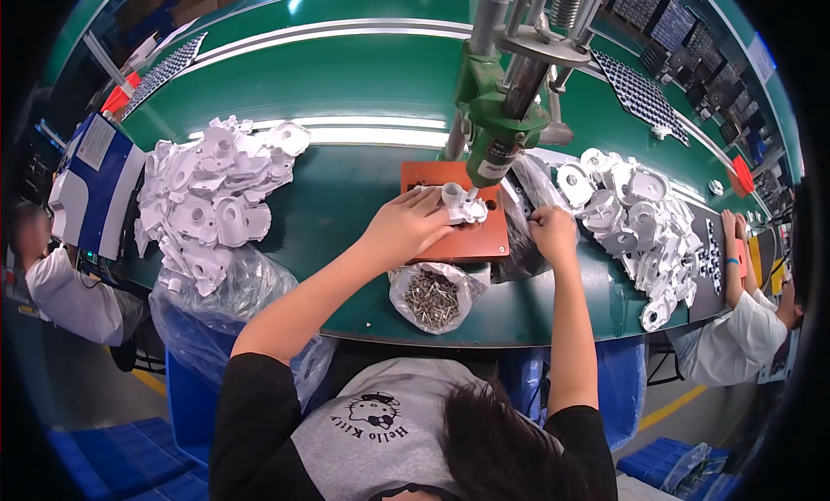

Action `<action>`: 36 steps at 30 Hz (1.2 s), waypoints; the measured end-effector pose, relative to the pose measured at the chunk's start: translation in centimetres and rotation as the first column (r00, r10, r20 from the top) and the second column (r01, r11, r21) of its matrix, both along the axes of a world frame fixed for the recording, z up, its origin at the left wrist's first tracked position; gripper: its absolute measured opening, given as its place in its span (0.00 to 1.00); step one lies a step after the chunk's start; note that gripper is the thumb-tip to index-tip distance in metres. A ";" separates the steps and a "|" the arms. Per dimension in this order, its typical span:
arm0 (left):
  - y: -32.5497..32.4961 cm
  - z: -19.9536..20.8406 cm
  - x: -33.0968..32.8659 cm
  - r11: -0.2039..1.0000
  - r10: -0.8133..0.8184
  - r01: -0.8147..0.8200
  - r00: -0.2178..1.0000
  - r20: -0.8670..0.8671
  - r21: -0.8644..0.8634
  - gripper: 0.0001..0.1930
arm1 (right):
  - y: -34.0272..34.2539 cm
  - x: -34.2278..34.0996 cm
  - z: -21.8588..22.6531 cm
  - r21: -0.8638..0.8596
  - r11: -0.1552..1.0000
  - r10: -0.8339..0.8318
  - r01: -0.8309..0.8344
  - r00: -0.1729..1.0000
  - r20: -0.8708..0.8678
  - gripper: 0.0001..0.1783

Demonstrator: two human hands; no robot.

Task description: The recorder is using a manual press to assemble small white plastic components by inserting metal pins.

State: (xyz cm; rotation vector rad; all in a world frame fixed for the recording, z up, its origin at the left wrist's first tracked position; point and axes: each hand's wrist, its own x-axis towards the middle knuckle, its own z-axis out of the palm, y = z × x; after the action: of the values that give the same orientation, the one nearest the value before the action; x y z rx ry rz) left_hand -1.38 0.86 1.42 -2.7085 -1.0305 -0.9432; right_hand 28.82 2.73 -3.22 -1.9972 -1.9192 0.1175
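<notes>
My left hand (413,224) lies over a white plastic part (467,209), its fingers holding the part down on an orange base plate (475,242). Directly above stands a green bench press (506,129), and its thin tip comes down at the part. My right hand (553,233) is closed beside a clear plastic bag (538,185), to the right of the plate; what the fingers grip is hidden. Just in front of the plate, a plastic bag of small metal pins or screws (430,299) lies open near the table edge.
Heaps of similar white parts lie left (207,190) and right (640,216) on the green table (346,190). A blue-and-white machine (97,185) stands far left. Trays of small dark pieces (644,90) lie beyond. Blue bins (194,389) sit below the edge; people work at both sides.
</notes>
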 end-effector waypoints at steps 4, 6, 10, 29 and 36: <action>0.1 -0.2 0.1 0.997 -0.023 0.027 0.998 0.050 -0.066 0.07 | -0.1 -0.2 0.8 0.063 0.998 0.012 -0.014 0.999 0.031 0.06; 0.1 -0.1 0.1 0.999 -0.033 0.035 0.999 0.038 -0.038 0.07 | -0.3 -0.6 1.5 0.107 0.994 0.008 -0.006 1.000 -0.018 0.06; -0.1 -0.8 -0.2 0.996 -0.054 0.058 0.997 0.060 -0.062 0.06 | -0.5 -1.7 3.3 0.249 0.967 0.135 -0.054 0.938 -0.319 0.05; -1.6 -1.9 0.8 0.992 0.078 -0.064 0.988 0.133 -0.109 0.27 | 0.5 -10.2 5.1 -0.001 0.970 0.194 -0.244 0.775 -0.602 0.10; -1.7 -2.3 1.2 0.994 0.058 -0.038 0.978 0.199 -0.103 0.27 | 0.7 -10.1 4.2 0.049 0.970 0.227 -0.239 0.810 -0.541 0.11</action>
State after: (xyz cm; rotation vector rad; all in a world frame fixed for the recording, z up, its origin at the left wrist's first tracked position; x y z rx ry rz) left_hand -0.16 -0.80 -0.93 -2.6951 -1.2023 -1.2095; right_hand 18.68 3.39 0.95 -1.5003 -1.7619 0.6967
